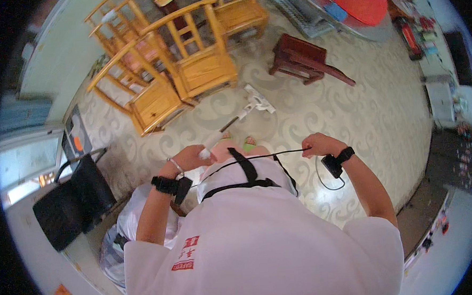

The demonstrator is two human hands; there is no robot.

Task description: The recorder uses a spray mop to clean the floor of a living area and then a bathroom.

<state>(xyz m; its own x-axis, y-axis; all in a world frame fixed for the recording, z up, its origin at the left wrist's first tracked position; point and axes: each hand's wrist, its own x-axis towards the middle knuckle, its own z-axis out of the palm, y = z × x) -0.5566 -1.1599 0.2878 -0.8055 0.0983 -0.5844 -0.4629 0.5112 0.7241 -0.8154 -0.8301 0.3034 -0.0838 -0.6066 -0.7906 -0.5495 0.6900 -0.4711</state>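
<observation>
My left hand (190, 158) is closed around the white end of a long pole, which belongs to a mop or squeegee with a white head (259, 100). That head rests on the patterned floor ahead of my feet. My right hand (324, 144) pinches a thin black cord (268, 154). The cord runs across the front of my waist towards my left hand; whether the left fingers also hold it cannot be told. Each wrist carries a strapped black device, and a loose thin cable (334, 189) hangs from the right one.
Wooden chairs (206, 71) stand close together ahead on the left. A dark red wooden stool (301, 58) sits ahead on the right, near a round red lid or basin (358, 1). At my left are a black chair (73, 204) and stuffed plastic bags (137, 210).
</observation>
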